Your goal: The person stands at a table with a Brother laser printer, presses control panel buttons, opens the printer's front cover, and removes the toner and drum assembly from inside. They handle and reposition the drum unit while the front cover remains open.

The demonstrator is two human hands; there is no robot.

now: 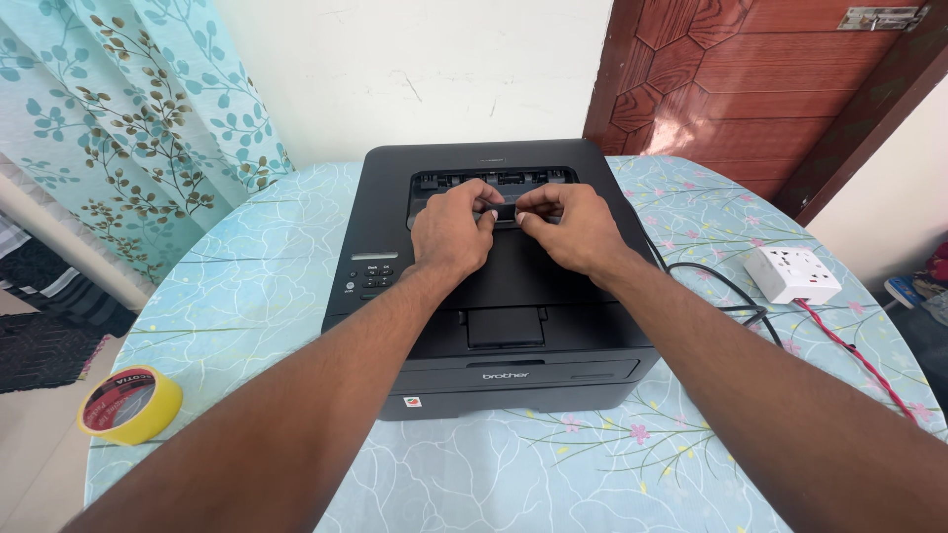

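- Your left hand (452, 230) rests on top of the black printer (494, 286), near its far edge; the fingers are curled and the thumb and forefinger pinch narrowly on the left end of a small black flap (505, 210) at the mouth of the output slot (491, 182).
- Your right hand (573, 229) sits just beside the left, fingertips almost meeting it; its thumb and forefinger pinch the right end of the same flap, the other fingers folded in.
- Both forearms run from the near edge of the table up over the printer's front; the 2 hands together cover the middle of the output tray.
- The printer stands in the middle of the round table (276, 286), its front facing the near edge; its button panel (373, 276) lies on the left side of the top, just left of your left wrist.
- The table carries a pale blue floral cloth; a roll of yellow tape (129, 405) lies at the near left edge, well apart from the printer.
- A white power strip (793, 274) sits toward the right edge; a red cord (857, 355) runs from it toward the near right edge, and a black cable (726, 291) loops between it and the printer.
- Beyond the far edge hang a leaf-patterned curtain (128, 118) on the left and a brown wooden door (750, 89) on the right.
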